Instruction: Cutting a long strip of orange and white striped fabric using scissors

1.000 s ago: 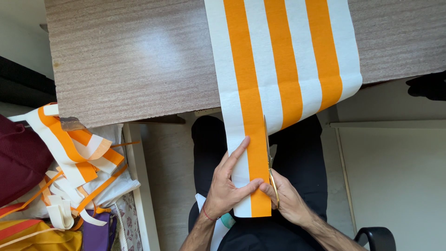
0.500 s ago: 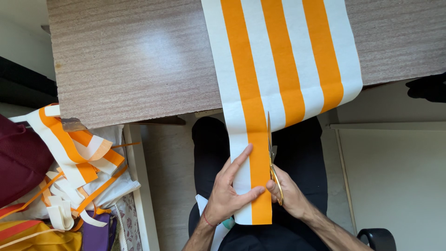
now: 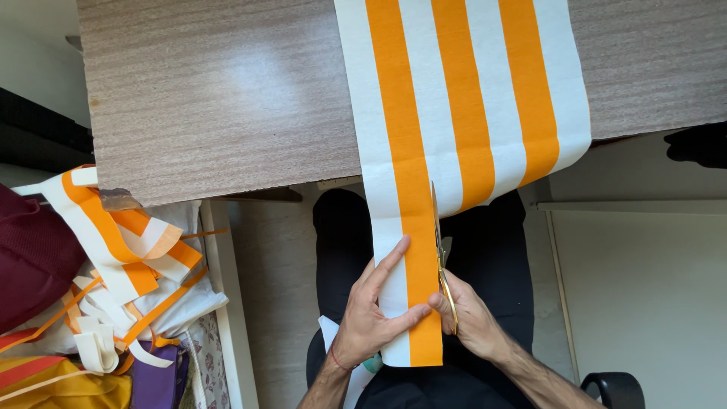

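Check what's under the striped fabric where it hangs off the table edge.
Under the hanging striped fabric: the person's lap in black trousers. Left hand holds the strip; right hand works scissors. Table beneath the upper part is covered.

— What stands in the room?
— A wood-grain table [image 3: 212, 98], lit softly from above, on a pale floor [image 3: 644, 303].
— And to the left?
— A white shelf edge [image 3: 219, 303] beside heaped striped scraps [image 3: 113, 250] and a maroon bag [image 3: 30, 265].

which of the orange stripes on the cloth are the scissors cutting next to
The leftmost orange stripe. The scissors in the right hand run along its right edge, and the left hand holds it. The other two stripes lie further right.
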